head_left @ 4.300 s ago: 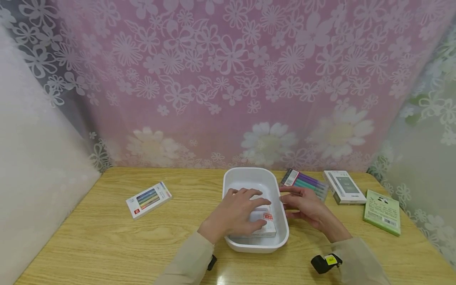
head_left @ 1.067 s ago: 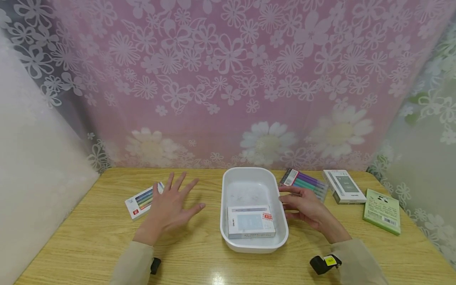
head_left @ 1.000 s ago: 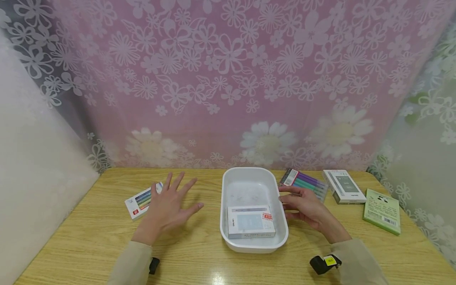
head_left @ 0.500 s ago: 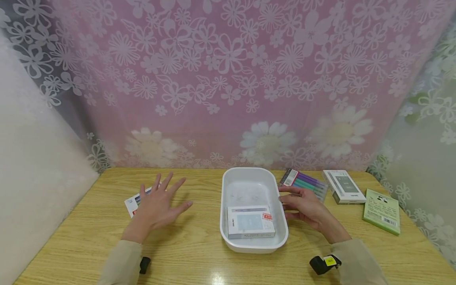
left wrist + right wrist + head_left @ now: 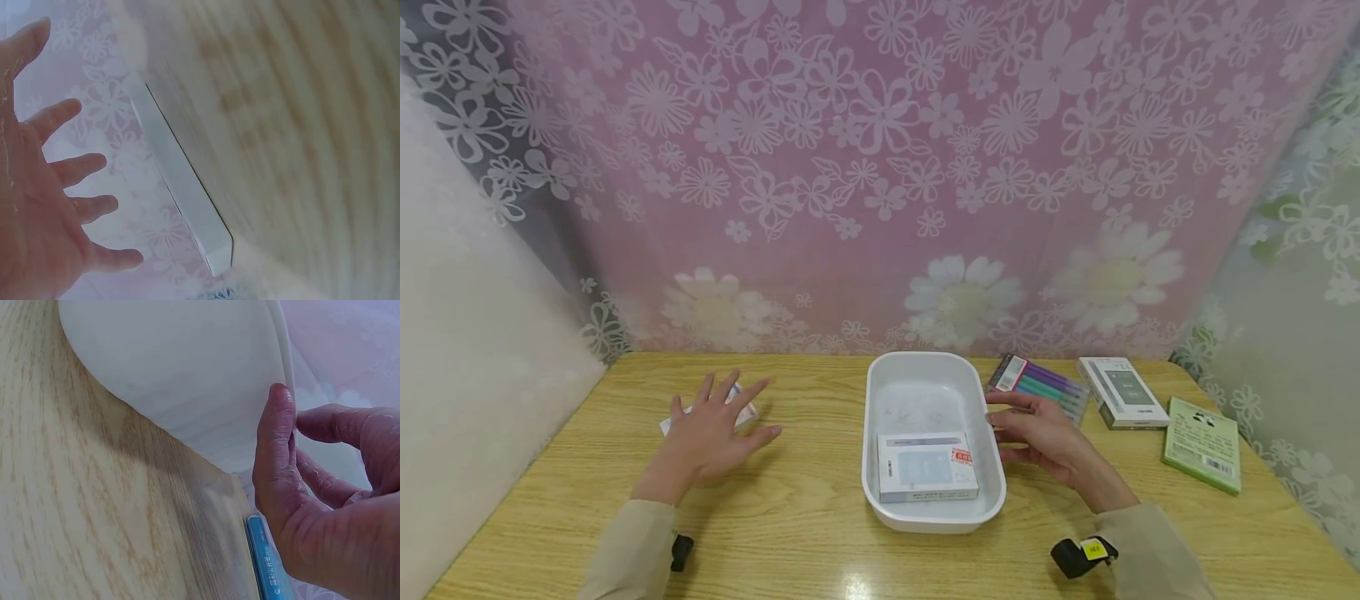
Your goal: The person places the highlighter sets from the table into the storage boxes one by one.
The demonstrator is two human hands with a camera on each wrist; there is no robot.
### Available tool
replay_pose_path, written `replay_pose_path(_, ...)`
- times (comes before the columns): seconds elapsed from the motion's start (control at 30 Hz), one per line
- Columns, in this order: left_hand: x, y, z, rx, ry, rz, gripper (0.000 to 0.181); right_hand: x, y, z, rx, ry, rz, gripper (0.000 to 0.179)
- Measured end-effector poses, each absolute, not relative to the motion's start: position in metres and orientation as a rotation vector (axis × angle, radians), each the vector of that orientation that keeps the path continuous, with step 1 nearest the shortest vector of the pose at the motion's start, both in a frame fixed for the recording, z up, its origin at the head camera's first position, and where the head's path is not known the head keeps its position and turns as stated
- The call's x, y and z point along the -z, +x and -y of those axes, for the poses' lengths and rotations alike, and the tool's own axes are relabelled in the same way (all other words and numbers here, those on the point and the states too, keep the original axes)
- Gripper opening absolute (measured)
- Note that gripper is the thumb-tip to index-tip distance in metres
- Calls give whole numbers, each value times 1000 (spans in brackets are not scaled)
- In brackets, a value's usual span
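two hands show over one wooden table. the left hand has all five fingers spread wide and grips nothing; it hangs above a flat white box, which lies on the table to the left of the tray. much of that box is covered by the hand in the head view, and in the left wrist view only its plain, blank white side shows clearly. the right hand holds a narrow grip on the right edge of the white tray, thumb against the outer wall and fingertips at the rim, as far as the right wrist view lets one judge.

there is one tray, a deep, glossy white rectangle with rounded corners and a smooth lip, set upright with its long side running away from the person; its floor carries a few faint grey marks. in its near half lies one boxed item, flat, white, with a pale blue-grey panel and a red mark at the right end.

to the right of the tray lie three more things, one of each: a clear pen pack with purple and teal barrels, a white carton with a grey panel, and a green packet bearing a barcode. one pink flowered curtain hangs behind.
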State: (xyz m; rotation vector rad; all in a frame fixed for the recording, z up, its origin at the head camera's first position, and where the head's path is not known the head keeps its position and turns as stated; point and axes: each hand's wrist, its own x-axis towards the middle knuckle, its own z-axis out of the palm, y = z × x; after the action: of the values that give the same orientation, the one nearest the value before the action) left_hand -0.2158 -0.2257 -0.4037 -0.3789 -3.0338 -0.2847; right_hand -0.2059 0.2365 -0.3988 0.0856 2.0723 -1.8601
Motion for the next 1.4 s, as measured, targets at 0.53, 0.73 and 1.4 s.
replay_pose_path(0.53,403,-228,248,279,-374,3234,66,397,-206,-236,1874,88,-2055,63)
replay_pose_path(0.73,406,-233,250,299,-362,3263,62,395,-206,-235,1875,89,-2058,62)
replay_pose_path(1.4,405,-227,243,276,-394,3183,60,396,-205,-235,1867,103,-2070,63)
